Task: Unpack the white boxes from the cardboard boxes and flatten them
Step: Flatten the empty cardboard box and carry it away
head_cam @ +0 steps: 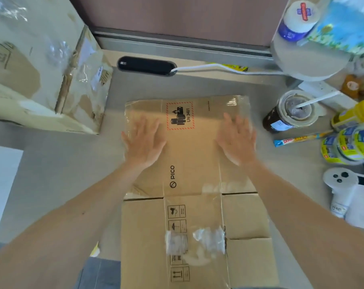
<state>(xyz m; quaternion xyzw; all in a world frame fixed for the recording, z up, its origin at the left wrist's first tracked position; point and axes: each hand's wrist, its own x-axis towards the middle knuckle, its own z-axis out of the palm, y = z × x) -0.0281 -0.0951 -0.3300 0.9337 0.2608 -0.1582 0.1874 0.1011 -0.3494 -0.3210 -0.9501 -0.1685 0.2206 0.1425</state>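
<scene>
At the upper left of the frame a taped carton (41,80) is being shown standing in full box form, wrapped in torn clear film. Below it, at the left edge, a white slab (1,184) is being cut off by the frame (whether it is one of the white boxes cannot be told).

In the centre, the flattened carton (193,174) is being pressed flat on the grey table (51,163). Its far end is lying at mid-picture and its near flaps are running down to the bottom edge. The left hand (144,140) is being laid palm-down on the carton's left side, with fingers straight and spread and nothing being clasped. The right hand (237,140) is being laid likewise on the right side, released and flat. Both are being blurred somewhat.

The board is being judged light and stiff across each panel but ready to fold at its creases, with some spring likely there. Pressure is therefore being judged best applied along the crease lines rather than mid-panel. The glossy tape strips are being judged slippery under a palm, so bare cardboard is the better contact. For lifting, the long side edges are being judged the place to take hold, since the loose flaps would bend.

At the right, a lidded drink cup (291,113) with a straw is being seen near the carton's far corner, where it could be tipped by a sliding sheet.
</scene>
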